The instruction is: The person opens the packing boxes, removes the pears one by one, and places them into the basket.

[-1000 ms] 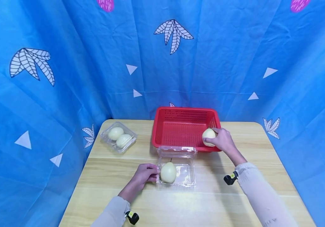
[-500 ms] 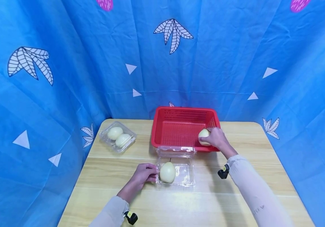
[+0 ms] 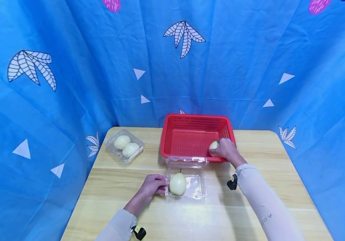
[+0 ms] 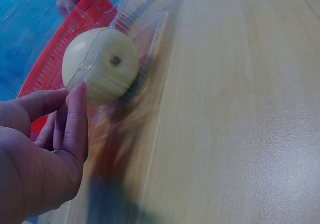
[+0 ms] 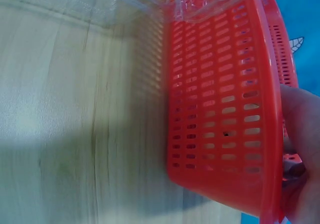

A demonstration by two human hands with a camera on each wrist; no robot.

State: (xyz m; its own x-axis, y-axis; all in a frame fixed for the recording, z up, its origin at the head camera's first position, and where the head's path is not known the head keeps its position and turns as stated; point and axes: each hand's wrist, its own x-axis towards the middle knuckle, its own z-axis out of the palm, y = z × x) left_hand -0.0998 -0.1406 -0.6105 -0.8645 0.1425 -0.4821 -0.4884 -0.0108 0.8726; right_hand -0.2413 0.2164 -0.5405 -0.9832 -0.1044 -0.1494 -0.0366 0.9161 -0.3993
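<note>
My left hand point(image 3: 153, 185) pinches the left rim of an open clear plastic clamshell box point(image 3: 197, 187). A pale yellow pear point(image 3: 178, 184) lies in the left half of that box, its stem pointing to the back. In the left wrist view, thumb and fingertips meet on the thin rim beside the pear point(image 4: 100, 66). My right hand point(image 3: 227, 149) reaches into the red plastic basket point(image 3: 187, 136) at its front right corner and grips another pear point(image 3: 213, 147). In the right wrist view the basket wall point(image 5: 215, 78) hides most of this pear, which shows through the slots.
A second clear box point(image 3: 139, 154) with two pears stands at the back left of the wooden table point(image 3: 190, 221). The open box's lid point(image 3: 187, 161) stands up against the basket's front. Behind the table hangs a blue patterned cloth point(image 3: 235, 67).
My right hand has moved left and lower into the basket with the pear. My left hand has stayed on the box rim, and the box has not moved.
</note>
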